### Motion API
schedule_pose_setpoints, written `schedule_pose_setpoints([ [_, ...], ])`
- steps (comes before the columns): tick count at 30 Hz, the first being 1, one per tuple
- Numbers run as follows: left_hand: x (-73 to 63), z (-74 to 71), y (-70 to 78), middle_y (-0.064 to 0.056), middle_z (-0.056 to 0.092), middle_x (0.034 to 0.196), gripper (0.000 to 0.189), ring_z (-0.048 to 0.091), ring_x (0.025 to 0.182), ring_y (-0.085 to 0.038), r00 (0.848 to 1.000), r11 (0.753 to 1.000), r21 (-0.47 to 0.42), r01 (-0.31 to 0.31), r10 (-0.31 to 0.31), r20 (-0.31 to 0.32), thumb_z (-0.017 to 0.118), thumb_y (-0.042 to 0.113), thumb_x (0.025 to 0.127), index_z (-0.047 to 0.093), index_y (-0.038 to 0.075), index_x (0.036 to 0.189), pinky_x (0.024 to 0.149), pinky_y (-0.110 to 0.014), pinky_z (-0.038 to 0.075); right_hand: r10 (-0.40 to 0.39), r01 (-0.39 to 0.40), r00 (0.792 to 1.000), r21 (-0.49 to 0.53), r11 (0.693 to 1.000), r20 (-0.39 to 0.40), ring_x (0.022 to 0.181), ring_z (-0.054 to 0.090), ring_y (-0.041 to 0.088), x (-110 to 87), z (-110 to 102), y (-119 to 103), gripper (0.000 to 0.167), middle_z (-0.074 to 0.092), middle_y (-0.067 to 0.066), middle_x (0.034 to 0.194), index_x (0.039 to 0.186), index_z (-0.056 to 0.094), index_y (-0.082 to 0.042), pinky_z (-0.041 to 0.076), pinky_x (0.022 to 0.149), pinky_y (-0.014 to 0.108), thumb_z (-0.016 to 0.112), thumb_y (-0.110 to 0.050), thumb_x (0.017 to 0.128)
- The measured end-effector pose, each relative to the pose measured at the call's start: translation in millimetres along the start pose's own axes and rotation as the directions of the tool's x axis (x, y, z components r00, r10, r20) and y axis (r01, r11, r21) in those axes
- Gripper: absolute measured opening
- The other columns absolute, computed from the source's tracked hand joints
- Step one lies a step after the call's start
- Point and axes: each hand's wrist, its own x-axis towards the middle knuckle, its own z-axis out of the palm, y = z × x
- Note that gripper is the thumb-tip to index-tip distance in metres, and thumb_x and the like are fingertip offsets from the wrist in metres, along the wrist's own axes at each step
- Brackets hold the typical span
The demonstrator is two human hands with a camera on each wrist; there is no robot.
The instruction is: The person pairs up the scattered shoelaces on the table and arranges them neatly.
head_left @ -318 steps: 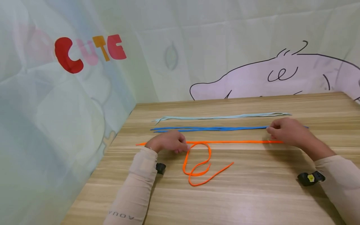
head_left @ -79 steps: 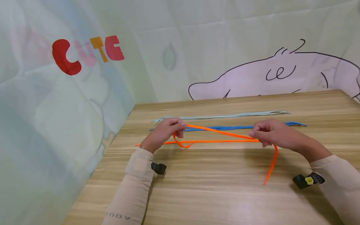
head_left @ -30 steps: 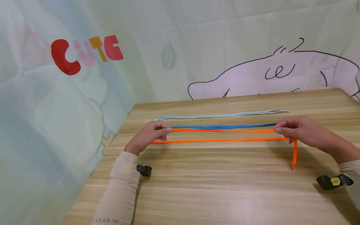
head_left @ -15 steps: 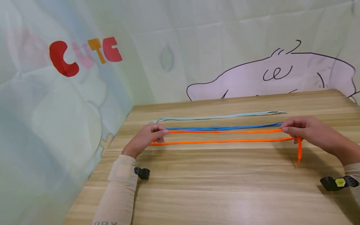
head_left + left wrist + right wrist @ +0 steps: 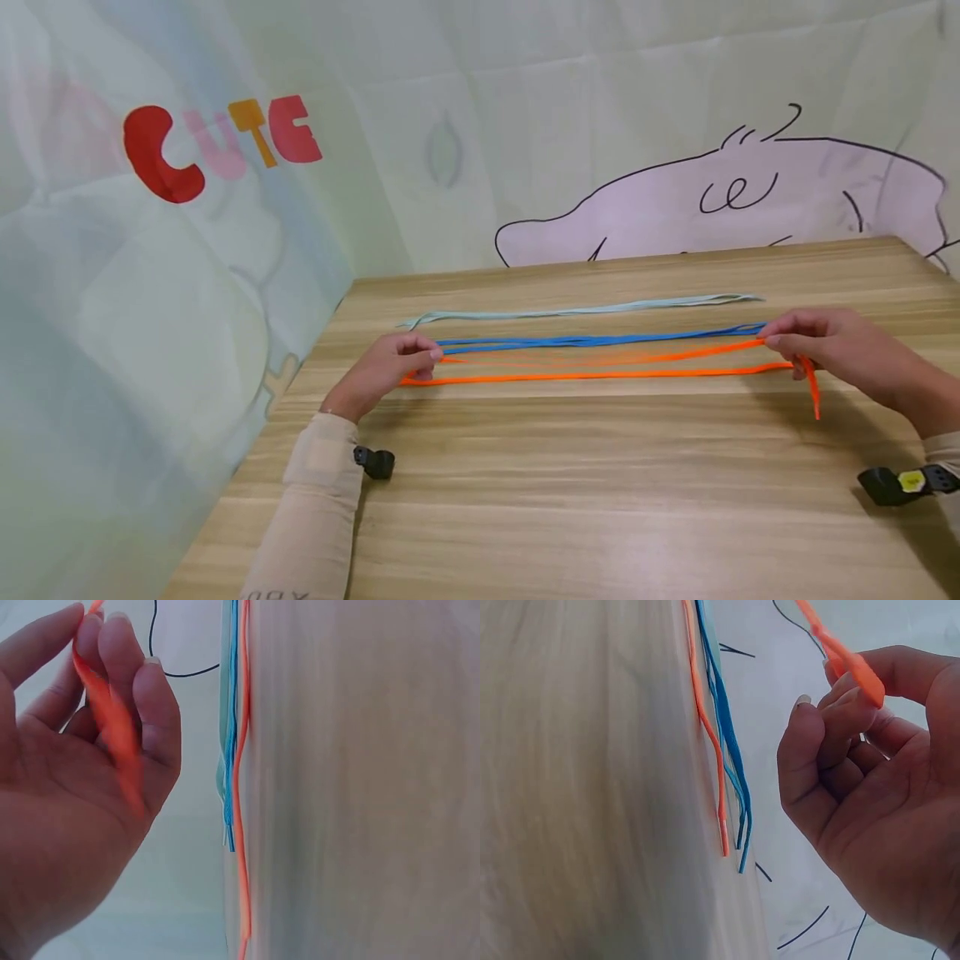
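Note:
My left hand point(image 5: 382, 371) pinches one end of an orange shoelace point(image 5: 697, 354) between thumb and fingers, above the table. Its short tail point(image 5: 120, 742) hangs blurred across the palm in the left wrist view. At the right, my right hand point(image 5: 847, 350) pinches the same lace, and a loose end point(image 5: 813, 393) dangles below the fingers. Between the hands the lace sags and its middle is blurred. Just nearer to me, a second orange shoelace point(image 5: 585, 377) lies straight on the tabletop. Behind the held lace lie blue shoelaces point(image 5: 600, 340), their right ends hidden by my right hand in the head view.
Pale green shoelaces point(image 5: 562, 313) lie furthest back, parallel to the others. The wood-grain table point(image 5: 570, 500) meets a printed cloth point(image 5: 420, 183) at its back and left sides. A small black camera point(image 5: 375, 462) sits at my left wrist.
The held orange lace lay in loops on the table; it was picked up and stretched out between my hands. In the last half second it went from taut to slack, right hand shifting slightly right.

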Motion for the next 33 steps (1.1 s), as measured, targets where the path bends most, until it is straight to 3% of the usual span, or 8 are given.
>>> schedule_pose_setpoints([
  [11, -3.5, -4.9, -8.3, -0.018, 0.065, 0.108, 0.032, 0.064, 0.093, -0.028, 1.000, 1.000, 0.025, 0.012, -0.012, -0.006, 0.067, 0.030, 0.098, 0.068, 0.004, 0.116, 0.088, -0.038, 0.052, 0.060, -0.059, 0.998, -0.015, 0.998, 0.017, 0.071, 0.056, 0.023, 2.7, -5.0, 9.6, 0.039, 0.059, 0.011, 0.084, 0.125, 0.056, 0.003, 0.048, 0.065, 0.030, 0.056, -0.030, 0.104],
  [18, -3.2, -7.6, -9.3, -0.015, 0.065, 0.108, 0.033, 0.063, 0.092, -0.028, 1.000, 0.999, 0.038, 0.018, -0.018, 0.004, 0.067, 0.029, 0.098, 0.068, 0.003, 0.118, 0.082, -0.038, 0.052, 0.120, -0.116, 0.992, -0.116, 0.986, 0.029, 0.076, 0.057, 0.023, 3.9, -4.2, 11.6, 0.045, 0.062, 0.010, 0.092, 0.128, 0.057, 0.003, 0.049, 0.070, 0.029, 0.056, -0.035, 0.104],
  [23, -4.4, -9.0, -8.3, -0.013, 0.065, 0.103, 0.029, 0.059, 0.088, -0.027, 1.000, 0.998, 0.058, 0.023, -0.024, 0.014, 0.067, 0.027, 0.098, 0.067, 0.004, 0.116, 0.069, -0.036, 0.049, 0.092, -0.088, 0.996, -0.148, 0.985, 0.022, 0.073, 0.054, 0.022, 4.0, -3.9, 12.3, 0.042, 0.060, 0.008, 0.089, 0.126, 0.061, 0.003, 0.049, 0.066, 0.030, 0.060, -0.032, 0.102],
  [33, -6.5, -9.4, -8.9, -0.012, 0.067, 0.110, 0.031, 0.062, 0.094, -0.026, 0.999, 0.995, 0.089, 0.053, -0.053, -0.009, 0.066, 0.024, 0.099, 0.068, 0.005, 0.123, 0.079, -0.036, 0.048, 0.069, -0.066, 0.998, -0.172, 0.983, 0.011, 0.070, 0.053, 0.017, 5.5, -3.9, 17.4, 0.034, 0.059, 0.006, 0.086, 0.121, 0.063, 0.007, 0.050, 0.062, 0.029, 0.061, -0.021, 0.102],
])
